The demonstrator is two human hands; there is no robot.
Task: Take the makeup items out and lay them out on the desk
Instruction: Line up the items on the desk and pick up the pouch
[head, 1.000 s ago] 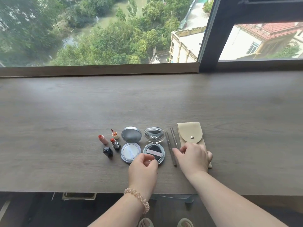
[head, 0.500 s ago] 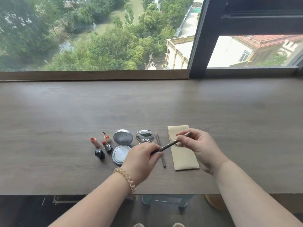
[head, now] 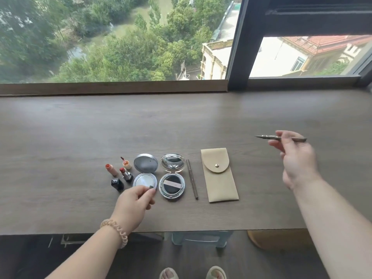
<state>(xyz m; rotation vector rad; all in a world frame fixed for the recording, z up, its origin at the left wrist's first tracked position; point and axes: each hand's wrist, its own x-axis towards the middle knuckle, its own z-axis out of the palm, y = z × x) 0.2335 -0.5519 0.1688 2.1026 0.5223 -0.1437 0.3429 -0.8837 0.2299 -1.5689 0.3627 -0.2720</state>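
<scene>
My right hand point(head: 296, 158) is raised to the right of the beige pouch point(head: 219, 176) and grips a thin brown makeup pen point(head: 267, 136), uncapped, tip pointing left. In my left hand point(head: 134, 202), low by the silver compact point(head: 145, 180), sits the pen's small dark cap point(head: 151, 187), pinched in the fingertips. A second open compact point(head: 172, 185) with a dark puff lies beside it. Between that compact and the pouch rests another brown pencil point(head: 192, 179). Three open lipsticks point(head: 125, 174) and a black cap point(head: 117, 183) stand at the left of the row.
The wooden desk point(head: 80, 137) runs under a wide window with a dark frame post point(head: 241, 57) at the back right. The desk's front edge is just below my left wrist, with the floor and my feet beneath.
Both hands held the pen over the pouch; now they have pulled apart. My right hand swung up and right with the pen body, and my left dropped back with the cap.
</scene>
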